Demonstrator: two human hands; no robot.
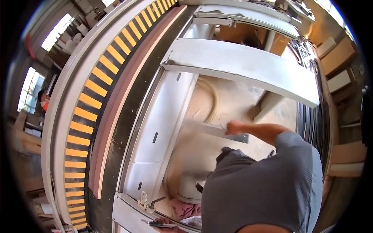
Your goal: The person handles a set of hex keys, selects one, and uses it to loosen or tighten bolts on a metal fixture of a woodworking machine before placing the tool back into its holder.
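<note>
My right hand is reached forward with curled fingers, over or against a blurred grey strip; I cannot make out whether it grips it. Near the lower edge, my left hand is closed around a slim dark tool, beside a white metal frame with a small bracket. Below my right arm are a grey cylinder and a pink cloth, partly hidden by my grey-shirted body. A curved pale hose lies on the dusty floor inside the frame.
A long black bed with a reddish board and a yellow-black striped strip runs along my left. A white beam spans ahead. Dark cables and panels are at right. Another person is at far left.
</note>
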